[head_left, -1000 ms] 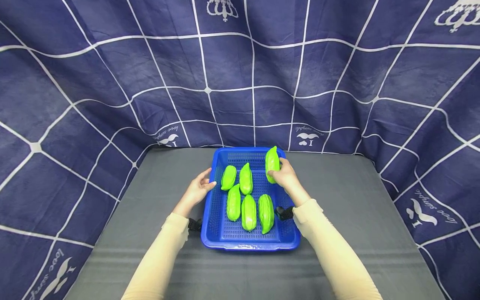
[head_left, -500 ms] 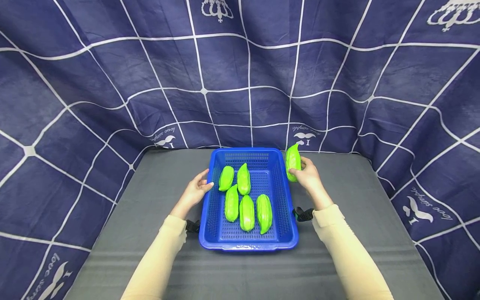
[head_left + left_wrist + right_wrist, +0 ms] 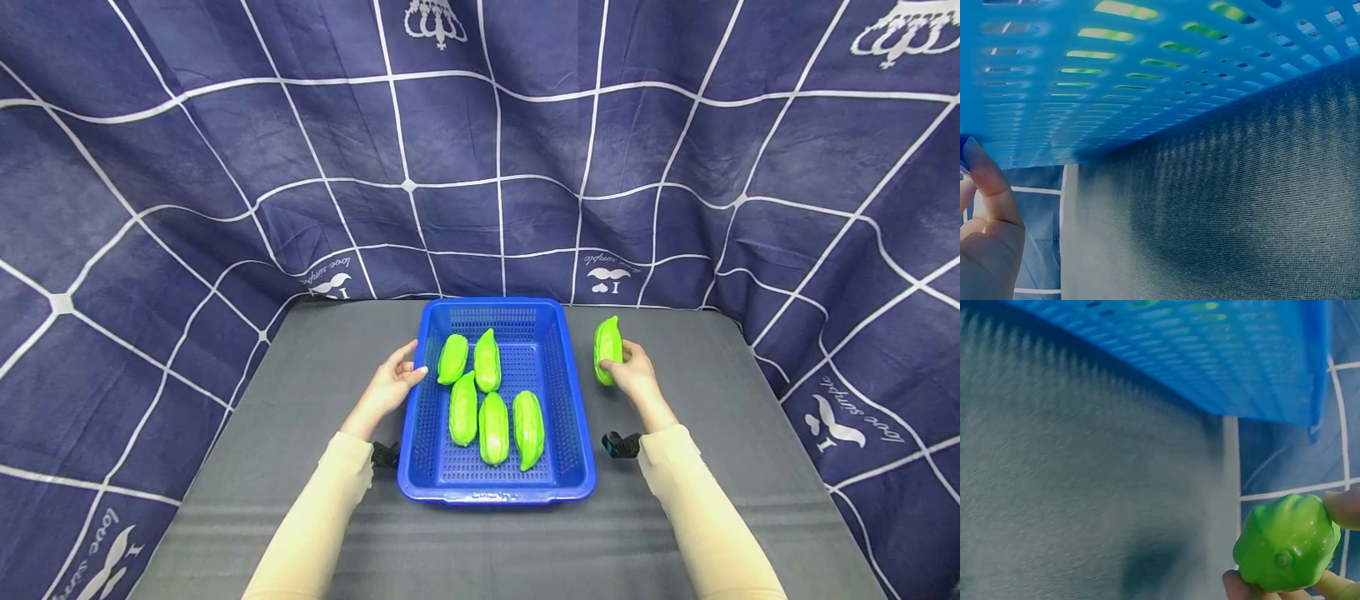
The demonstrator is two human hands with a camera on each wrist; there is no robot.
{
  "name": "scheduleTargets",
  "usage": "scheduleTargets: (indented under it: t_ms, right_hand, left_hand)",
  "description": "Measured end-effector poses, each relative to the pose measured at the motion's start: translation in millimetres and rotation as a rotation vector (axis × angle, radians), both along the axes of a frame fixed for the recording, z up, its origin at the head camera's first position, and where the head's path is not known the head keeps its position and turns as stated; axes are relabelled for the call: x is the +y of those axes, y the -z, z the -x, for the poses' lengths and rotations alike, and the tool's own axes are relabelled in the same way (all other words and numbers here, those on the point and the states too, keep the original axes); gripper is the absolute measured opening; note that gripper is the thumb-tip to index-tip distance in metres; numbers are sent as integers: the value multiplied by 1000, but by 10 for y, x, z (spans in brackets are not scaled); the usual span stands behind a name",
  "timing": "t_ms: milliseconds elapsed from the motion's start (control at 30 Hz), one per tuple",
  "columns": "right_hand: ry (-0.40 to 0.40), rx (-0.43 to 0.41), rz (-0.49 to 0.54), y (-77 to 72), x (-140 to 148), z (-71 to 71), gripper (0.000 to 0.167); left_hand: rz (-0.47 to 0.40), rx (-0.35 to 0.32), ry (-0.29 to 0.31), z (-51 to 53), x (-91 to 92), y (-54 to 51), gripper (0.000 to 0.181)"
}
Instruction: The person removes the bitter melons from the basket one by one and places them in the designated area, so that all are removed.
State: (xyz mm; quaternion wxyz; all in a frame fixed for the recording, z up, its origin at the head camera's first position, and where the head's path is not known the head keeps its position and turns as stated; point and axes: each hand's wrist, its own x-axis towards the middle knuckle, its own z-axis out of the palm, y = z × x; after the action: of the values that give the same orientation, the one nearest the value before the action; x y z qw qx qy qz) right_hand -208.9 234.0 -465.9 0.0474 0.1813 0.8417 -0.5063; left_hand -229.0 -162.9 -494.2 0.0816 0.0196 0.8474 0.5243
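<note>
In the head view the right hand (image 3: 637, 373) has lowered the green vegetable (image 3: 607, 350) outside the blue basket (image 3: 495, 496), so five others (image 3: 493, 429) remain inside; at left wrist, the left hand (image 3: 991, 237) pinches the basket's edge; at right wrist, half-curled fingers (image 3: 1344, 509) grip the vegetable.

White lettering (image 3: 330, 271) on the navy-blue, white-gridded fabric curtain (image 3: 540, 150) reads "love simple" and "I", with a heart (image 3: 601, 288) and moustache (image 3: 611, 273), near eight, nine, three and almost four o'clock. The blue perforated plastic basket (image 3: 495, 497) has pale six-o'clock rim marks, possibly lettering, too small to read.
</note>
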Motion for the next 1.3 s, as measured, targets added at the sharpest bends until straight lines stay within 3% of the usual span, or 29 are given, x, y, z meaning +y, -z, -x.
scheduleTargets:
  t_ms: [400,500,600,633,733,1300]
  right_hand:
    - [-3,11,-3,358,117,-81,69]
    - [12,15,1,427,118,-94,68]
    - [15,11,-10,474,124,-108,68]
    - [15,10,-16,487,127,-111,68]
    - [11,-2,-36,517,137,-122,68]
    - [12,-24,-97,542,97,-129,75]
  left_hand:
    - [-58,12,-15,-9,17,35,60]
    - [-90,1,-10,-82,54,-111,60]
    - [-92,-1,-22,-89,58,-106,60]
    - [-89,-4,-24,-88,59,-99,60]
    - [-87,6,-33,-26,29,59,60]
    - [-120,10,-45,-36,27,77,59]
